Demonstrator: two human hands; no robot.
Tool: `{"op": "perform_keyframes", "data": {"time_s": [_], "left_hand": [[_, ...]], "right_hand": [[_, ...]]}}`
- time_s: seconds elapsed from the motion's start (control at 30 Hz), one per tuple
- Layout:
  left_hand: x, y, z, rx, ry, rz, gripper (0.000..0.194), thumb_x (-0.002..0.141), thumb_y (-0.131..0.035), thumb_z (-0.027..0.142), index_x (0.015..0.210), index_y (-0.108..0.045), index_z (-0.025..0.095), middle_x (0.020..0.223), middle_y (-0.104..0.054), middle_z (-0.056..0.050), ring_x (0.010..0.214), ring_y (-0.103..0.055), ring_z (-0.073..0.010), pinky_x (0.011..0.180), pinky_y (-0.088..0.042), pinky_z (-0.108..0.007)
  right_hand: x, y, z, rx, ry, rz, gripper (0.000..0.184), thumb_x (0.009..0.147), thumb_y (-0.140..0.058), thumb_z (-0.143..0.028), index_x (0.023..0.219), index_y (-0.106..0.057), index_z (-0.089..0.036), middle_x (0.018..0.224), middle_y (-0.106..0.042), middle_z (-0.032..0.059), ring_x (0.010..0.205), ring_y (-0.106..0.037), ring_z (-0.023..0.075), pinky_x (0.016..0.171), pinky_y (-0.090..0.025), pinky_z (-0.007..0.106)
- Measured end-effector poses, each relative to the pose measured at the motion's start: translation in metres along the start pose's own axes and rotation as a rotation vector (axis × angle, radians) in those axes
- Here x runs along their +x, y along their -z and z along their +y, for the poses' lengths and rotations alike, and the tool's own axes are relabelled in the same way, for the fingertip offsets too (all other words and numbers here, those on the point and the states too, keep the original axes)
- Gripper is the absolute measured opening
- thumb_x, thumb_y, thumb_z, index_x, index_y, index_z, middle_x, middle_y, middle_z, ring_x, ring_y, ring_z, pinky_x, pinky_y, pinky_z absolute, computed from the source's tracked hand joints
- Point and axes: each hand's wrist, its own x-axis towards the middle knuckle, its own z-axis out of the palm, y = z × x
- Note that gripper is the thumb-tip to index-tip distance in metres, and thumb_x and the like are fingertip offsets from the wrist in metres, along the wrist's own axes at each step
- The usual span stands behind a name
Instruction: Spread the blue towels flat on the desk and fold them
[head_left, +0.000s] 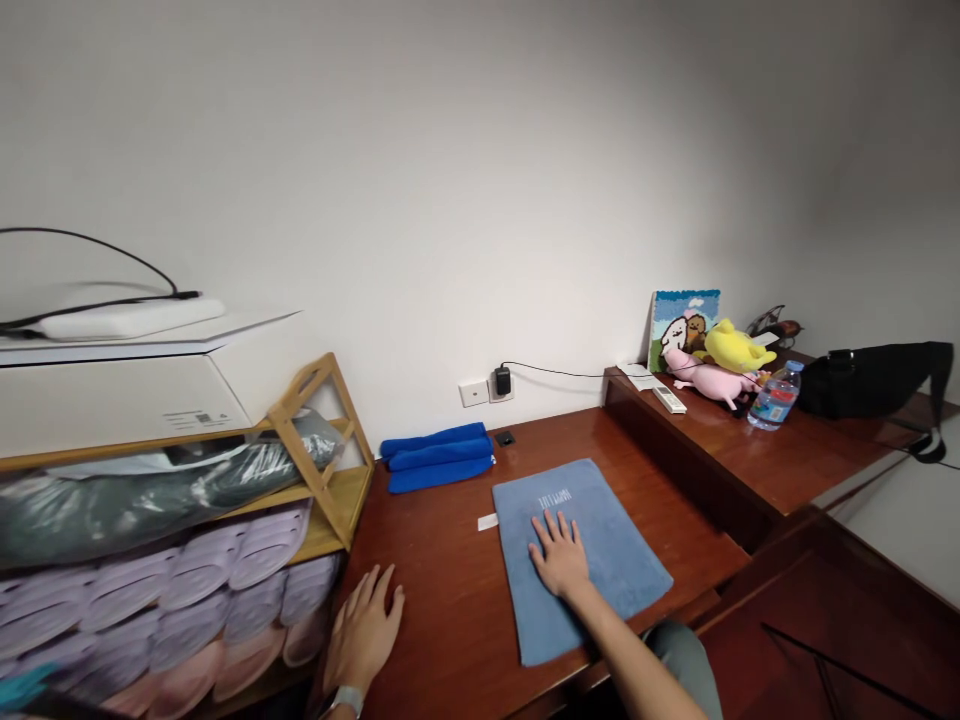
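A light blue towel (615, 540) with pale lettering lies spread flat on the brown wooden desk (435, 570). On its middle rests my right hand (561, 560), fingers apart and palm down. My left hand (365, 625) lies on the desk's left edge with its fingers stretched out, holding nothing; a watch (348, 700) is on that wrist. A small white tag (487, 522) sticks out from the towel's left side. Farther back, by the wall, a folded dark blue cloth (439, 458) lies apart from both hands.
On the left, a wooden rack (330, 500) holds several slippers (270, 545), a plastic-wrapped bundle (187, 495) and a white box (112, 395). A raised ledge (750, 470) at right carries a water bottle (776, 395), plush toys (712, 382), a remote (669, 400) and a black bag (870, 380).
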Motion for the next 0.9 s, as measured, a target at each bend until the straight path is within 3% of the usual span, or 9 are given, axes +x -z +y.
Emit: {"op": "perform_keyframes", "data": {"time_s": [0.17, 0.27, 0.37, 0.53, 0.63, 0.9], "left_hand": [[-0.001, 0.003, 0.002, -0.01, -0.003, 0.012, 0.063, 0.097, -0.033, 0.043, 0.143, -0.065, 0.014, 0.155, -0.063, -0.016, 0.146, -0.056, -0.0306, 0.122, -0.043, -0.048], [0.0, 0.001, -0.001, -0.003, -0.011, 0.004, 0.066, 0.098, -0.03, 0.045, 0.144, -0.065, 0.013, 0.155, -0.063, -0.016, 0.145, -0.057, -0.0312, 0.121, -0.045, -0.049], [0.0, -0.001, -0.003, -0.006, -0.022, 0.003, 0.07, 0.098, -0.027, 0.048, 0.144, -0.065, 0.013, 0.156, -0.063, -0.016, 0.145, -0.057, -0.0315, 0.12, -0.046, -0.048], [0.0, -0.002, -0.003, -0.02, -0.018, 0.033, 0.07, 0.098, -0.027, 0.048, 0.142, -0.067, 0.011, 0.152, -0.065, -0.018, 0.141, -0.061, -0.0324, 0.12, -0.047, -0.048], [-0.001, 0.0, -0.003, -0.031, -0.016, 0.028, 0.069, 0.098, -0.029, 0.048, 0.142, -0.067, 0.012, 0.152, -0.066, -0.018, 0.141, -0.061, -0.0329, 0.119, -0.048, -0.049], [-0.003, -0.008, -0.016, -0.082, -0.028, 0.069, 0.065, 0.097, -0.034, 0.05, 0.141, -0.068, 0.016, 0.151, -0.067, -0.015, 0.139, -0.063, -0.0327, 0.118, -0.051, -0.051]], "right_hand": [[0.033, 0.04, 0.045, -0.023, -0.02, -0.092, 0.062, 0.11, -0.031, -0.054, 0.169, -0.035, -0.033, 0.178, -0.025, 0.0005, 0.166, -0.016, 0.0281, 0.133, -0.009, 0.052], [0.027, 0.052, 0.063, -0.012, -0.115, -0.013, 0.061, 0.111, -0.028, -0.052, 0.168, -0.037, -0.033, 0.177, -0.028, 0.0006, 0.165, -0.02, 0.026, 0.132, -0.016, 0.049], [0.002, 0.042, 0.078, -0.065, -0.254, 0.066, 0.06, 0.111, -0.029, -0.051, 0.166, -0.043, -0.033, 0.176, -0.032, 0.0027, 0.164, -0.024, 0.0292, 0.131, -0.019, 0.051], [-0.017, 0.021, 0.102, -0.166, -0.328, 0.02, 0.063, 0.109, -0.03, -0.053, 0.169, -0.036, -0.034, 0.178, -0.026, 0.0012, 0.164, -0.021, 0.0317, 0.132, -0.016, 0.054], [0.004, 0.025, 0.114, -0.19, -0.333, -0.005, 0.064, 0.109, -0.028, -0.053, 0.17, -0.032, -0.035, 0.178, -0.024, -0.0004, 0.165, -0.019, 0.0305, 0.132, -0.015, 0.053], [0.093, 0.042, 0.157, -0.195, -0.372, -0.054, 0.064, 0.11, -0.022, -0.055, 0.172, -0.024, -0.038, 0.18, -0.019, -0.0031, 0.166, -0.015, 0.0269, 0.132, -0.012, 0.05]]}}
